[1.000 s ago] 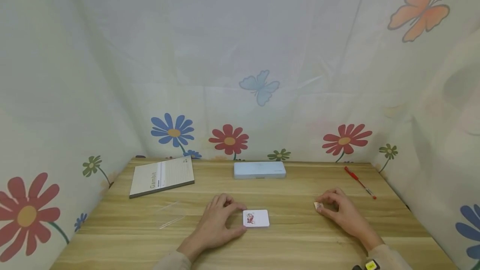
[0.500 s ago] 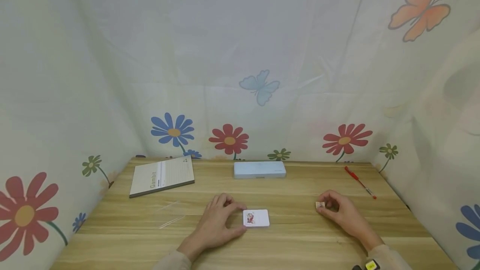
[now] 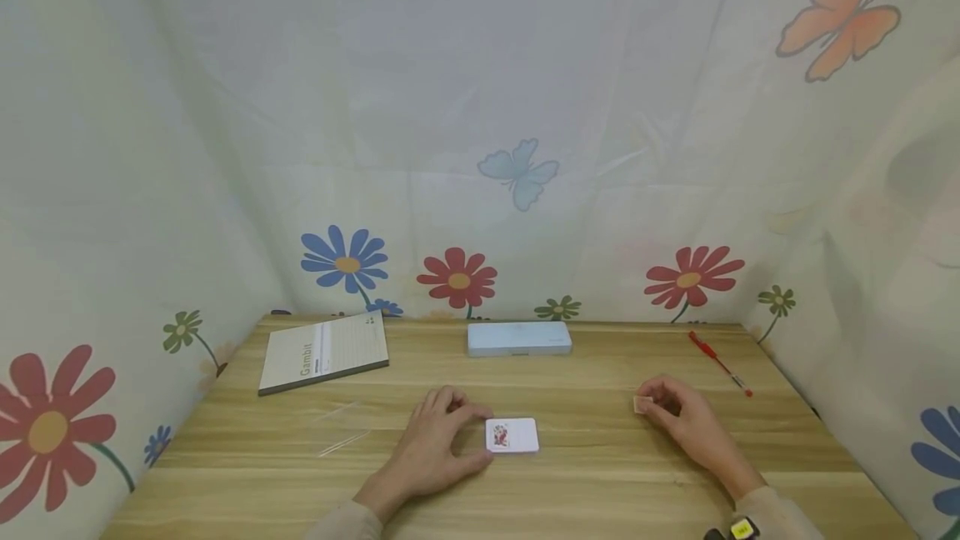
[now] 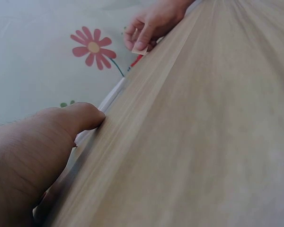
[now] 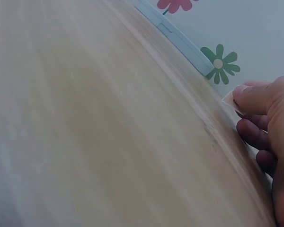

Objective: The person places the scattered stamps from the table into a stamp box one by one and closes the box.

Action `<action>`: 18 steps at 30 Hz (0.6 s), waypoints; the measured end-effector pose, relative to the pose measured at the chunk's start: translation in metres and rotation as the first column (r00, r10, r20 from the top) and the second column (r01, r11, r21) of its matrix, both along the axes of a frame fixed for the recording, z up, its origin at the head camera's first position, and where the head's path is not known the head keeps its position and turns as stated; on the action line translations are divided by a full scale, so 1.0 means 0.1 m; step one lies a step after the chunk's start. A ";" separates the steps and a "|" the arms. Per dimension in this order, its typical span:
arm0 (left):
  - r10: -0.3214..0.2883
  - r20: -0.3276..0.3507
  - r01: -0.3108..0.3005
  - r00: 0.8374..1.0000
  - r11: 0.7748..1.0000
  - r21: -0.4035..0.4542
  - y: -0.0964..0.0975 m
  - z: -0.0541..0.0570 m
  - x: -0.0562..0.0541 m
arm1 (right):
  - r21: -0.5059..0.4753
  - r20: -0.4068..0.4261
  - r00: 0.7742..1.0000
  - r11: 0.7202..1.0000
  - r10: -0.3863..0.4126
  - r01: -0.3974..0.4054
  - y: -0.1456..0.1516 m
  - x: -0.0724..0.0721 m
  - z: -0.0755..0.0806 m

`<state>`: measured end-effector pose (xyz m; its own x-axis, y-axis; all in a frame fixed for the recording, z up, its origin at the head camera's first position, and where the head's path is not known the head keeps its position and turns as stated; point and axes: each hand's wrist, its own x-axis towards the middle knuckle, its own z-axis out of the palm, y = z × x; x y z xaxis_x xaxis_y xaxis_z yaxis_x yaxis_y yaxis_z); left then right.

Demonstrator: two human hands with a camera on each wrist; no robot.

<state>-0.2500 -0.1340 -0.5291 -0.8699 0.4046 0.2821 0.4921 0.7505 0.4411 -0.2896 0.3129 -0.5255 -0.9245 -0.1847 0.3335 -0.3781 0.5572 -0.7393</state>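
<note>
My left hand [image 3: 431,444] rests on the wooden table with thumb and index finger at the two left corners of a white card [image 3: 523,435]. The card lies flat, has rounded corners and carries a small red-and-dark print at its left end. To the right, my right hand [image 3: 690,423] pinches a small pale square piece of paper [image 3: 639,405] between thumb and index finger. In the right wrist view a corner of that paper piece [image 5: 230,100] sticks out past the thumb, and the other fingers curl below.
A light blue pencil case [image 3: 519,340] stands at the table's back edge. At the back left lies a notebook [image 3: 330,348], with thin clear strips [image 3: 343,444] in front of it. A red pen [image 3: 705,347] is at the back right. A flowered curtain [image 3: 405,215] surrounds the table.
My right hand has turned the paper piece, so its printed face gives way to a plain pale one, and has shifted slightly. My left hand and the card have stayed put.
</note>
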 end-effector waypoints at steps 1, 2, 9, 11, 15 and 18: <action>-0.001 -0.001 0.001 1.000 1.000 0.001 0.00 0.00 0.00 | -0.006 -0.008 1.000 1.000 -0.005 0.004 0.00 0.00 0.00; -0.003 -0.001 0.003 1.000 1.000 0.002 0.00 0.00 0.00 | -0.017 -0.017 1.000 1.000 -0.007 0.007 0.01 0.00 0.00; -0.006 0.000 0.006 1.000 1.000 0.006 0.01 -0.02 0.00 | -0.095 -0.080 0.997 0.995 0.004 -0.012 -0.07 0.01 0.09; -0.005 -0.002 0.005 1.000 1.000 0.007 0.01 -0.01 0.00 | -0.109 -0.080 0.997 0.994 0.007 -0.015 -0.12 0.01 0.14; -0.002 0.007 0.002 1.000 1.000 0.009 0.01 0.01 -0.01 | -0.130 -0.082 0.996 0.991 0.022 -0.033 -0.26 0.00 0.22; 0.000 0.009 0.000 1.000 1.000 0.006 0.01 0.01 -0.01 | -0.143 -0.058 0.997 0.988 0.044 -0.051 -0.37 -0.01 0.29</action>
<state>-0.2508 -0.1333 -0.5279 -0.8724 0.4029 0.2767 0.4881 0.7476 0.4504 -0.2903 0.2755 -0.4969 -0.8957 -0.1743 0.4092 -0.4432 0.4267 -0.7884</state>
